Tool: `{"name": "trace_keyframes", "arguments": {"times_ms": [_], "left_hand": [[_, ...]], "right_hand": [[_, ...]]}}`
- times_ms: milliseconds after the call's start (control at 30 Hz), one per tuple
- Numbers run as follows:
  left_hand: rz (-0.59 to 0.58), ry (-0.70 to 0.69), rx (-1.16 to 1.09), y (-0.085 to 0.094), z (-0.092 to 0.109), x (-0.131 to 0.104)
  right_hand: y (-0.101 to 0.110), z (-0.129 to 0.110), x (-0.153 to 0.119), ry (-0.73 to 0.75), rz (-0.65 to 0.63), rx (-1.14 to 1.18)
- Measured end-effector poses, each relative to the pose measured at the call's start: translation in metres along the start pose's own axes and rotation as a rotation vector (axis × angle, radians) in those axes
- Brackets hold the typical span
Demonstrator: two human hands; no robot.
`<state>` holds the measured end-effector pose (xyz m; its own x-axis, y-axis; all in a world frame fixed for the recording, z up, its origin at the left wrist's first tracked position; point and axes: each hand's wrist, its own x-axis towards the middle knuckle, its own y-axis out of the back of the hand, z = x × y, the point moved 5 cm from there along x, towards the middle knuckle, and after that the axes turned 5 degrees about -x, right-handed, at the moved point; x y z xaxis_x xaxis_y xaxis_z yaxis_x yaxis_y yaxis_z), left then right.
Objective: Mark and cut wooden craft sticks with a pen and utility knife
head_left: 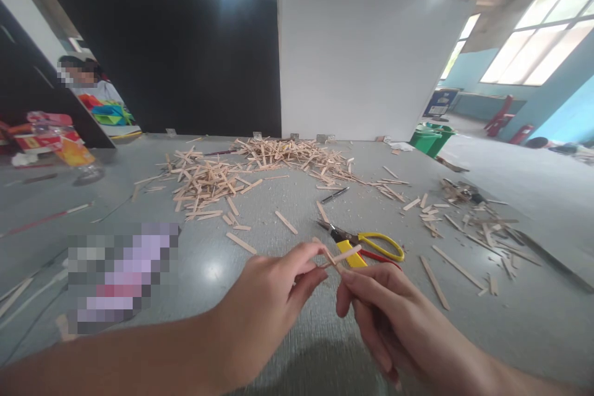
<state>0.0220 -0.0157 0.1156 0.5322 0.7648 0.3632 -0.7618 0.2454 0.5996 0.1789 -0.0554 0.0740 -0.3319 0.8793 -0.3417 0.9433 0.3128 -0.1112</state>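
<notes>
The grey desk (288,198) takes up most of the view. Along its far edge stand two upright panels side by side, a black panel (185,55) on the left and a white panel (357,62) on the right. Past the black panel, a person (99,90) is partly visible.

Over the near part of the desk, the left hand (283,281) and the right hand (390,306) come close together, fingertips facing. A wide heap of flat wooden sticks (208,179) spreads in front of the panels, with more sticks strewn to the right and a few loose ones nearer the hands. To the left lies a pixelated purple item (134,275); farther back on that side, a clear bottle with an orange label (77,151) stands near a red box. Green bins (431,138) show beyond the white panel's right end.

Just beyond the hands lies a tool with yellow and red handles (355,238), its dark tip pointing left, and a yellow block-like piece (351,253) shows beside it. A dark pen (335,194) rests farther back.

Smallest are the crossed sticks (343,255), held between the two hands above the desk. Each grip is narrow: the left thumb and fingers pinch them on one side, the right thumb and index finger on the other.
</notes>
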Motion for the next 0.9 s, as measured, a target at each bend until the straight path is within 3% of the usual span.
{"name": "trace_keyframes", "arguments": {"times_ms": [200, 367, 600, 667, 900], "left_hand": [[0.048, -0.119, 0.172, -0.003, 0.003, -0.005], [0.026, -0.119, 0.096, 0.003, 0.005, 0.000], [-0.053, 0.097, -0.091, 0.015, 0.005, 0.012], [-0.055, 0.102, -0.111, 0.017, 0.006, 0.014], [-0.058, 0.022, -0.093, 0.018, 0.013, 0.014]], "right_hand": [[-0.004, -0.002, 0.000, 0.033, 0.031, -0.033], [-0.006, -0.002, -0.003, 0.042, 0.010, -0.208], [0.022, -0.030, -0.015, 0.348, 0.462, -0.562], [0.027, -0.036, -0.017, 0.419, 0.520, -0.645], [0.018, -0.039, -0.017, 0.523, 0.375, -0.839]]}}
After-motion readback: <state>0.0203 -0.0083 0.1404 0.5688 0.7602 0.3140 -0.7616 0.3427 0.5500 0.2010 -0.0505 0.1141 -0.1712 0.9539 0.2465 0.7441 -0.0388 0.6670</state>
